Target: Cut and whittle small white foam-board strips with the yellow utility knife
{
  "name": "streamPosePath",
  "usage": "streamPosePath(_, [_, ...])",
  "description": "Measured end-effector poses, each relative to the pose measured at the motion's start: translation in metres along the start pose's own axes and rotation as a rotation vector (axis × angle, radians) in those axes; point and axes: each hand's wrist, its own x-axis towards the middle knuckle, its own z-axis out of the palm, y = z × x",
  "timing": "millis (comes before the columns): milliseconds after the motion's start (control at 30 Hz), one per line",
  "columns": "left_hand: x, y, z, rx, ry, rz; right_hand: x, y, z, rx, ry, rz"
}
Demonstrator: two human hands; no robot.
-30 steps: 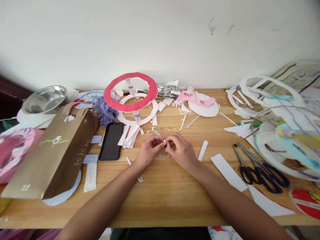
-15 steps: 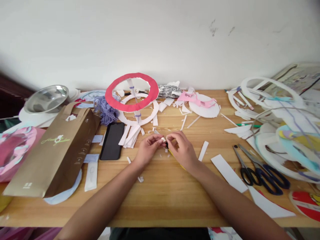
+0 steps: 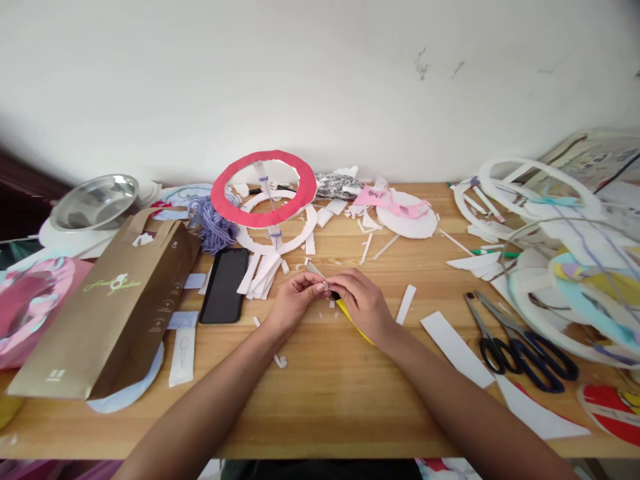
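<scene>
My left hand (image 3: 293,300) and my right hand (image 3: 363,300) meet over the middle of the wooden table (image 3: 320,393). Both pinch a small white paper piece (image 3: 324,285) between their fingertips. My right hand also grips a yellow tool (image 3: 353,316), whose black tip touches the paper piece and whose body runs under the palm. Small white paper scraps (image 3: 280,361) lie on the wood just below my left wrist.
A black phone (image 3: 225,285) and a brown paper bag (image 3: 107,303) lie to the left. A red paper ring (image 3: 263,187) stands over a white ring behind my hands. Black scissors (image 3: 520,347), white strips and stacked paper rings fill the right side. A metal bowl (image 3: 93,200) sits far left.
The yellow tool has come into sight under my right hand. Both hands stay together at the same spot, fingers shifting slightly on the paper piece.
</scene>
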Motion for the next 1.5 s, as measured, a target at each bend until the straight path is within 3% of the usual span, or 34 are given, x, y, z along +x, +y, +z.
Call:
streamPosePath(433, [-0.002,0.008,0.003,0.177,0.038,0.043,0.001,0.004,0.0,0.107,-0.031,0.056])
streamPosePath(667, [-0.003,0.007,0.001,0.283,-0.018,0.073,0.003,0.005,-0.002,0.129,-0.026,0.064])
streamPosePath(1067, [-0.004,0.011,0.005,0.295,-0.028,0.058,0.004,0.004,-0.001,0.154,-0.037,0.085])
streamPosePath(1300, [-0.008,0.01,0.005,0.348,-0.014,0.193,0.006,0.003,-0.003,0.238,-0.031,0.109])
streamPosePath(1500, [-0.007,0.009,0.006,0.349,-0.007,0.205,0.005,0.003,-0.002,0.297,-0.054,0.142])
